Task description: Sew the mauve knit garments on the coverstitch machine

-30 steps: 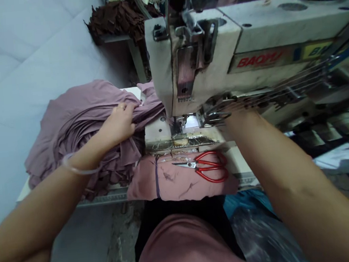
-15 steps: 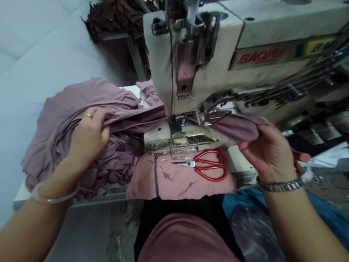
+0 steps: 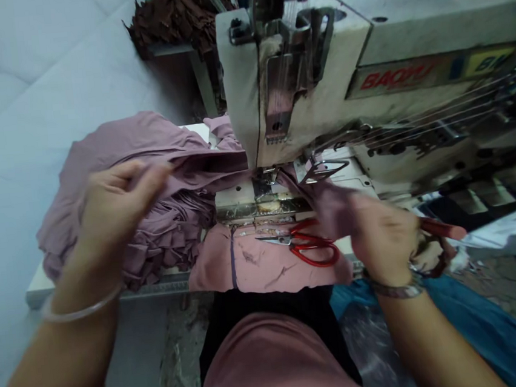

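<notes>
Pale wall tiles (image 3: 11, 89) stood left of soft, apparently light mauve cloth (image 3: 212, 167), best held by its edges, which ran from a heap (image 3: 111, 145) beneath the sewing machine (image 3: 311, 112) to the right hand (image 3: 383, 233), clutching its bunched end, the left hand (image 3: 110, 201) too blurred to tell whether pinching.

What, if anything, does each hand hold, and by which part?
Right hand: the bunched mauve fabric, by its right end. Left hand: too blurred to tell.

Mauve fabric (image 3: 114, 145) and brown cloth (image 3: 173, 22) are lying heaped near an industrial sewing machine (image 3: 344, 48) in a garment workshop.
</notes>
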Demonstrator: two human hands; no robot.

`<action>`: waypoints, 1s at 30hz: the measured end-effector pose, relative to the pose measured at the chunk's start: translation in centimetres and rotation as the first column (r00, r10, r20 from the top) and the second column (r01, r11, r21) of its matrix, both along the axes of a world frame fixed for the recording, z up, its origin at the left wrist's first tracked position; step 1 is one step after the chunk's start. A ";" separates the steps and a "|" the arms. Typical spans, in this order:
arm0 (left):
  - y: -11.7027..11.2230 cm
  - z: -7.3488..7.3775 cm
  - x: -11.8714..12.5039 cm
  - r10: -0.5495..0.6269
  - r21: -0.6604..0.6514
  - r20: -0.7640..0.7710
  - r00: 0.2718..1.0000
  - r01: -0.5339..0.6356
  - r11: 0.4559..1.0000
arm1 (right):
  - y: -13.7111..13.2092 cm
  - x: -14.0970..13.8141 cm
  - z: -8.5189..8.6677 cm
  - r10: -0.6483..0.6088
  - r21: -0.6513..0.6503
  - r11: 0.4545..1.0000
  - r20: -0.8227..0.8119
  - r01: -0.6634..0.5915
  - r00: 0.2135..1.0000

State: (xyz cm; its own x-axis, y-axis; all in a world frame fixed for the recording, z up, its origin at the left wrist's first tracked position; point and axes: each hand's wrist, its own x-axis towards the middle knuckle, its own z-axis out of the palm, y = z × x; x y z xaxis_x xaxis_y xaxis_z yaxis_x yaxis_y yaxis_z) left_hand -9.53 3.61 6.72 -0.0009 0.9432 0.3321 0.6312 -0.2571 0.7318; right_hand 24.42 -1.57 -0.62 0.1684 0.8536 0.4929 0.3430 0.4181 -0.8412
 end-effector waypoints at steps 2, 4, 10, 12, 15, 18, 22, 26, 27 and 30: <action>-0.2 -1.1 3.2 -0.361 0.101 -0.179 0.915 0.382 0.919 | 0.4 -2.2 0.3 0.184 0.008 0.979 0.405 -0.205 0.896; -0.4 -2.8 5.6 -0.546 0.091 -0.459 0.701 0.648 0.756 | 1.2 -2.9 0.4 0.168 0.030 0.952 0.781 -0.305 0.602; -0.7 -6.2 6.8 -0.236 0.218 -0.820 0.522 0.665 0.714 | 2.4 -0.4 0.7 -0.035 0.090 0.935 0.986 -0.342 0.165; -0.7 -6.4 6.5 -0.216 0.266 -0.817 0.535 0.681 0.682 | 2.5 0.0 0.8 -0.034 0.097 0.920 0.985 -0.378 0.171; -0.6 -6.4 6.2 -0.247 0.309 -0.779 0.576 0.696 0.648 | 3.0 0.5 0.8 0.014 0.073 0.903 0.980 -0.423 0.201; -0.9 -6.3 6.1 -0.234 0.328 -0.756 0.611 0.663 0.673 | 3.5 1.2 0.7 0.077 0.045 0.895 0.964 -0.444 0.254; -1.8 -5.9 6.1 -0.295 0.296 -0.752 0.589 0.702 0.648 | 3.6 1.4 0.7 0.080 0.089 0.872 0.945 -0.482 0.318; -2.6 -5.9 6.5 -0.344 0.230 -0.740 0.578 0.698 0.678 | 2.7 0.1 0.5 0.010 0.147 0.867 0.950 -0.476 0.311; -2.6 -6.1 6.6 -0.322 0.215 -0.740 0.590 0.662 0.718 | 2.4 -0.2 0.4 -0.004 0.154 0.866 0.953 -0.475 0.303; -2.6 -6.5 7.1 -0.225 0.196 -0.763 0.605 0.549 0.812 | 1.8 -1.3 0.3 -0.023 0.152 0.886 0.958 -0.439 0.286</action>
